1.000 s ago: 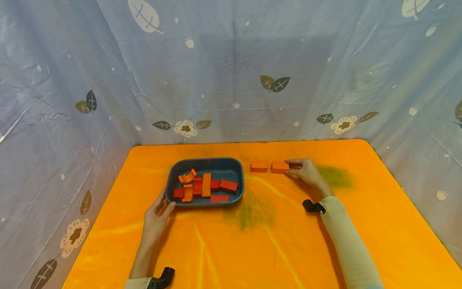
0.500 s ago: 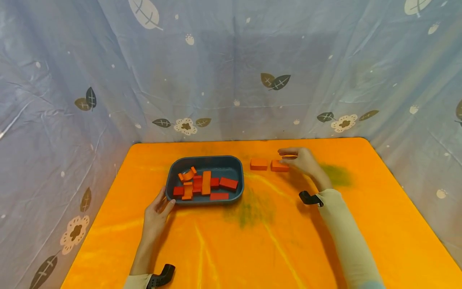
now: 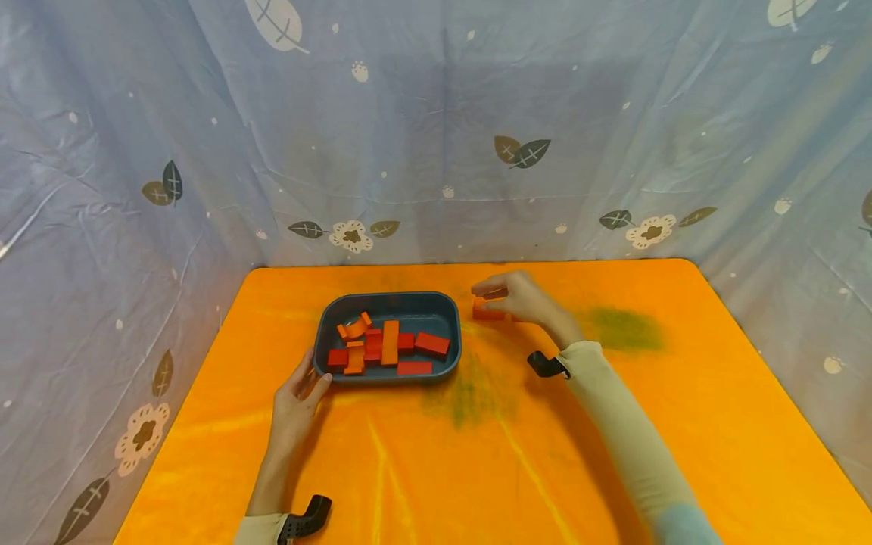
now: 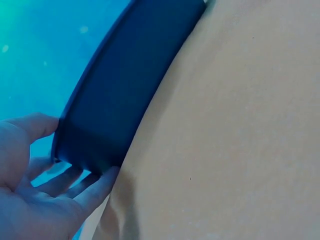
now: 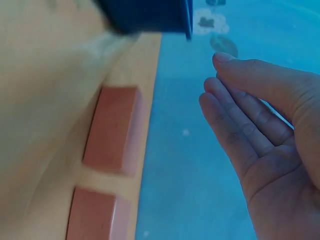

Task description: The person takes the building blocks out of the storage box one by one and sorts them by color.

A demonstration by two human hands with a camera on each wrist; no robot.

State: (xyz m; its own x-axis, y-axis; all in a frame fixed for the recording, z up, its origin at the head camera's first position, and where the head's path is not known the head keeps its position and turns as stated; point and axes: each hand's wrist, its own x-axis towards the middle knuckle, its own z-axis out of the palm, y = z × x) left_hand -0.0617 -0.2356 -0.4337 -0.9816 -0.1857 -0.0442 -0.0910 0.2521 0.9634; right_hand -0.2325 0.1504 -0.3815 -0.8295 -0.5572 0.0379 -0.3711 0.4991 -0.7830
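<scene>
A dark blue-grey tray (image 3: 409, 305) stands on the table, left of centre in the head view. My left hand (image 3: 293, 409) holds its near left corner; in the left wrist view the thumb touches the tray's rim and the fingers lie against its outside. Inside are several red blocks (image 3: 432, 345), a long orange block (image 3: 390, 343) and arched orange pieces (image 3: 355, 328). My right hand (image 3: 524, 299) hovers over two orange blocks to the tray's right, holding nothing. Both lie in a row in the right wrist view, the farther block (image 5: 111, 129) and the nearer block (image 5: 91, 215).
The table is covered by an orange-yellow cloth (image 3: 436, 469) with green patches. A pale blue curtain (image 3: 436, 136) with leaf and flower prints rises behind the table and at both sides.
My right hand has let go of the right-hand orange block, lifted, and moved left above the blocks. The left hand and the tray stay in place.
</scene>
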